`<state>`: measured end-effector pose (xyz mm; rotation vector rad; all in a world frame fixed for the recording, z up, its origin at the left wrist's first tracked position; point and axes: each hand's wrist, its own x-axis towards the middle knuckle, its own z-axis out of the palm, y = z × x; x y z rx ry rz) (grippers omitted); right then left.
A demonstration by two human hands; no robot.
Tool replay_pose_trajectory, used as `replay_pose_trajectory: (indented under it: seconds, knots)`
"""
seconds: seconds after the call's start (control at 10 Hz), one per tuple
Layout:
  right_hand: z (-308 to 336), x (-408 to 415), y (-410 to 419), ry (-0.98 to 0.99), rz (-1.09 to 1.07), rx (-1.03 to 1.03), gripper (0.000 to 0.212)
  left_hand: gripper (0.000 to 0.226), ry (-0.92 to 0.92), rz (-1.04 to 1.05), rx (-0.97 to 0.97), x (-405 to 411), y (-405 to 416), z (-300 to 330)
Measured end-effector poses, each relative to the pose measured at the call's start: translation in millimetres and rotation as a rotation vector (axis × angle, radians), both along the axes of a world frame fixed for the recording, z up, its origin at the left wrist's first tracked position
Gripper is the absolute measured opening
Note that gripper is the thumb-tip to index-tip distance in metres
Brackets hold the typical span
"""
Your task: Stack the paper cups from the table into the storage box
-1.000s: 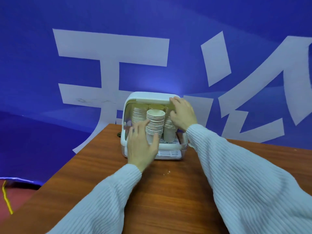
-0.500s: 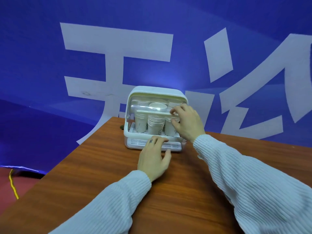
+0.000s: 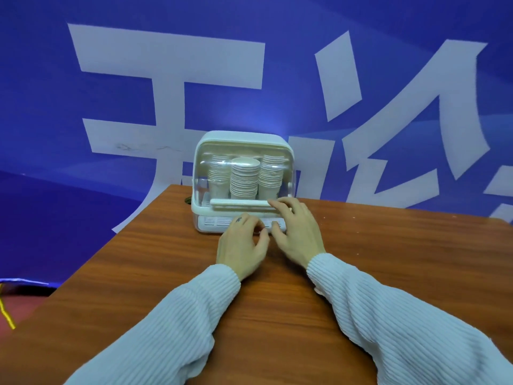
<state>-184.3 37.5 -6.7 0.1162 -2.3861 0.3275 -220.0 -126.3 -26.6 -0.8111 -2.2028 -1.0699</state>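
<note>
The white storage box (image 3: 244,140) stands at the far edge of the wooden table (image 3: 388,259). Its clear front lid (image 3: 206,173) is down, with the white handle bar (image 3: 238,202) at the bottom. Three stacks of paper cups (image 3: 244,177) stand inside behind the lid. My right hand (image 3: 295,227) rests with its fingers on the right end of the handle bar. My left hand (image 3: 241,245) lies on the table against the box's slatted base, fingers loosely curled, holding nothing.
A blue banner (image 3: 111,79) with large white characters hangs right behind the table. The table's left edge (image 3: 119,240) runs diagonally; below it lies red floor with a yellow cable (image 3: 7,315).
The clear lid has swung from fully up to fully down, guided by my right hand. My left hand has dropped from the cup stacks to the table at the box's base.
</note>
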Motion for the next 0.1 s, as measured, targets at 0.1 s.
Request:
replay_pose_trajectory:
  seconds: [0.1]
  knots:
    - [-15.9,19.7,-0.4,0.066,-0.010,-0.247,0.047,0.008,-0.023,-0.003,0.016,-3.0,-0.4,-2.1]
